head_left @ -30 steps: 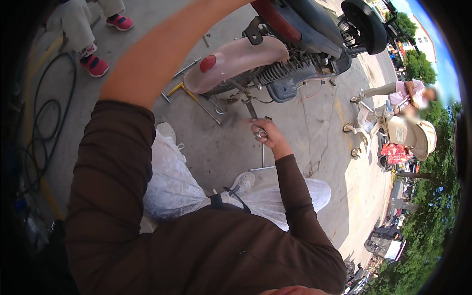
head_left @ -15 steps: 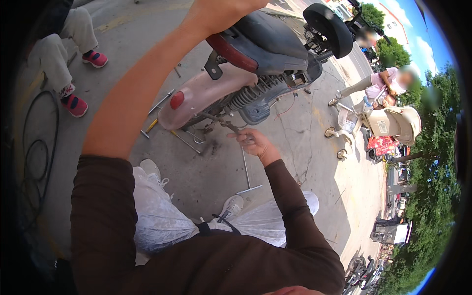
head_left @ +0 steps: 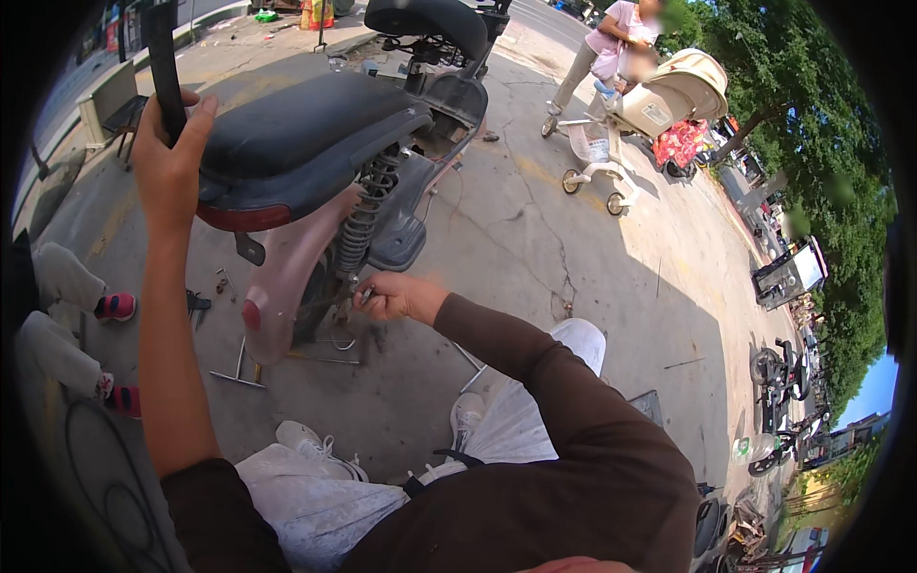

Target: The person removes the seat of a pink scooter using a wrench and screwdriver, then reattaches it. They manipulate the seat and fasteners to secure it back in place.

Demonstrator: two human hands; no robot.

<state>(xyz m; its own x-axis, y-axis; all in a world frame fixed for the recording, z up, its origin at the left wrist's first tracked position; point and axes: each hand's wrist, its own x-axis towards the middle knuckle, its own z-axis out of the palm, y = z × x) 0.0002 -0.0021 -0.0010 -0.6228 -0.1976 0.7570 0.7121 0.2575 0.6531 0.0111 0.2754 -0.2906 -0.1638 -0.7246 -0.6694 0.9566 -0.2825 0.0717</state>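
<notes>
Curling round an upright flat black bar [head_left: 164, 67], the left hand [head_left: 172, 158] grips it at the tail of a black scooter [head_left: 320, 124]. The right hand [head_left: 399, 296] pinches a silver metal tool [head_left: 366, 294], mostly hidden, low beside the smooth pink rear fender [head_left: 275, 286]. The scooter stands ahead, its front pointing away, its long axis going to the upper right. A cream stroller [head_left: 664, 107] stands farther; its inside is not clear to me. Between these two, cracked grey concrete ground [head_left: 506, 229] spreads widely.

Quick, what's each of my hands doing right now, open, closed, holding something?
Left hand: closed around the black bar behind the scooter seat.
Right hand: closed on a metal tool, mostly hidden.
</notes>
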